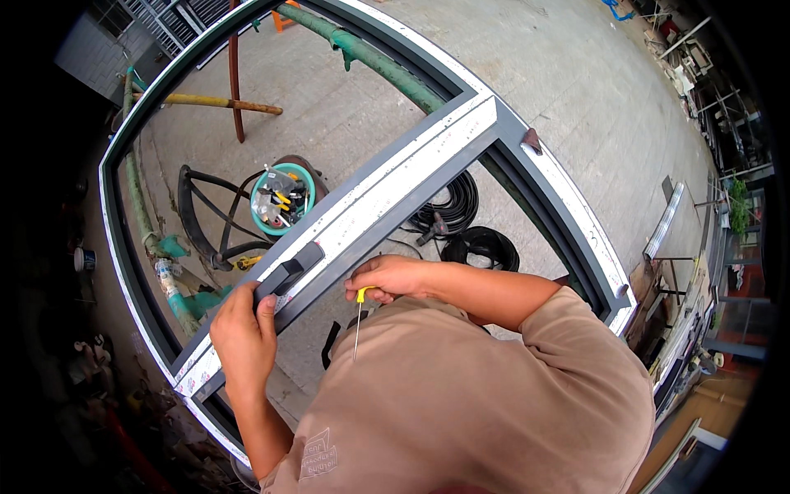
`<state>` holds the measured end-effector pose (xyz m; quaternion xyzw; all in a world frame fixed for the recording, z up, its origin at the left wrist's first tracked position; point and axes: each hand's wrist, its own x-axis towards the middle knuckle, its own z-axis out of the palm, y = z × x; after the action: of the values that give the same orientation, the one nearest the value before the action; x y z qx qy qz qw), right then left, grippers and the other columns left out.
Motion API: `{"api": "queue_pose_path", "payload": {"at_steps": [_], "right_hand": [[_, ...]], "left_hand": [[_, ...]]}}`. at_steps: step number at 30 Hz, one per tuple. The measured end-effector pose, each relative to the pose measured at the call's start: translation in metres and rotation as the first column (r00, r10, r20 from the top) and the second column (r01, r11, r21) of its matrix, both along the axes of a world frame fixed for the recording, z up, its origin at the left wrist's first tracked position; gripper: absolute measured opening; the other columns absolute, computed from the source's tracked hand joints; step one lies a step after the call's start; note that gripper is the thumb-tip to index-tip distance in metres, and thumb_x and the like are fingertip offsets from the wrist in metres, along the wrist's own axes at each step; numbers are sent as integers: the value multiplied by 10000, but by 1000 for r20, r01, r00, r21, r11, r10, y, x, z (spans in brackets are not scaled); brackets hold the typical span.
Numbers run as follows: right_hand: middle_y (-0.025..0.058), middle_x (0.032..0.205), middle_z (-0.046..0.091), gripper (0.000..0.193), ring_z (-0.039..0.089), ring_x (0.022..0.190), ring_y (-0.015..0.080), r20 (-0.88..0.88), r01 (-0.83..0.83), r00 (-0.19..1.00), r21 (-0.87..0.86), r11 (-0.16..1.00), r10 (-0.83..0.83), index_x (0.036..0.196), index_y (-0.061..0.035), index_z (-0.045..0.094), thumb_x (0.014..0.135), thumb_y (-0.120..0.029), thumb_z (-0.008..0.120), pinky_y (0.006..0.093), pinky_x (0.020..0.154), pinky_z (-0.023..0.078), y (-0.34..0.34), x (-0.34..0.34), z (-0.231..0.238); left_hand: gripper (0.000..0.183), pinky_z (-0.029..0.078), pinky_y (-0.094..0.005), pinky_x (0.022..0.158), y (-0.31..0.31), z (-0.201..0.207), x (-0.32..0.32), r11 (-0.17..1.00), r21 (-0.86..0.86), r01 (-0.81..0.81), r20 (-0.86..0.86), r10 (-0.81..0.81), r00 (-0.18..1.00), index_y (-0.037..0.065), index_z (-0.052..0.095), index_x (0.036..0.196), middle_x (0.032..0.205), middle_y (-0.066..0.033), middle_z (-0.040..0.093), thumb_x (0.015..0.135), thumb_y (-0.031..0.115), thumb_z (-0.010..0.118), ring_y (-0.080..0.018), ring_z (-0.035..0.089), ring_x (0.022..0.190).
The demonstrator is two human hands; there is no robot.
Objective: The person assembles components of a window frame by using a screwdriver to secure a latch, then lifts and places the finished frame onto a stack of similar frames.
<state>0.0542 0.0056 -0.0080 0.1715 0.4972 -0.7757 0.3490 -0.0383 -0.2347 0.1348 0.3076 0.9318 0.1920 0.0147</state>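
A large window frame [387, 193], dark grey with white protective film, lies flat at waist height in front of me. On its middle bar sits a dark window handle [290, 270]. My left hand [245, 325] is closed round the lower-left end of this handle, thumb on the near side. Close to my body, my right hand [385, 278] grips a screwdriver with a yellow handle [365, 292]. Its thin metal shaft [357, 329] points down toward me, apart from the frame. The fingertips of my left hand are partly hidden.
Green-wrapped poles [370, 64] support the frame. Below it on the concrete floor [609, 107] stand a turquoise bucket [311, 198] of tools and small parts, and coils of black cable [481, 247]. A yellow pole [218, 102] lies beyond. Metal stock [665, 221] lines the right side.
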Motion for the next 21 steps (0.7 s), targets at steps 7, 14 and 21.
{"api": "queue_pose_path", "payload": {"at_steps": [7,14,21], "right_hand": [[-49,616,426,366,351,545,82,58,30,998,-38,999,-28,1037,-13,709,1015,-371,636,265,529,300,12,10,-12],[-33,618,450,378,365,544,88,62,61,996,-45,997,-58,1038,5,708,1011,-365,640,267,520,296,19,17,-15],[-13,643,524,362,453,578,101,-50,-68,996,116,991,74,1009,-27,703,1022,-379,619,272,547,365,45,27,-2]], "left_hand": [[331,379,-266,426,10,-5,39,892,247,-378,792,39,609,41,569,1042,594,-35,523,1120,342,455,-126,433,426],[342,410,-292,426,29,-29,69,569,399,-719,907,-132,400,63,522,1065,571,-42,462,1127,381,412,-151,416,404],[386,460,-320,498,59,-36,74,620,402,-674,909,-184,373,63,479,1142,613,-68,483,1138,426,346,-195,492,452]]}}
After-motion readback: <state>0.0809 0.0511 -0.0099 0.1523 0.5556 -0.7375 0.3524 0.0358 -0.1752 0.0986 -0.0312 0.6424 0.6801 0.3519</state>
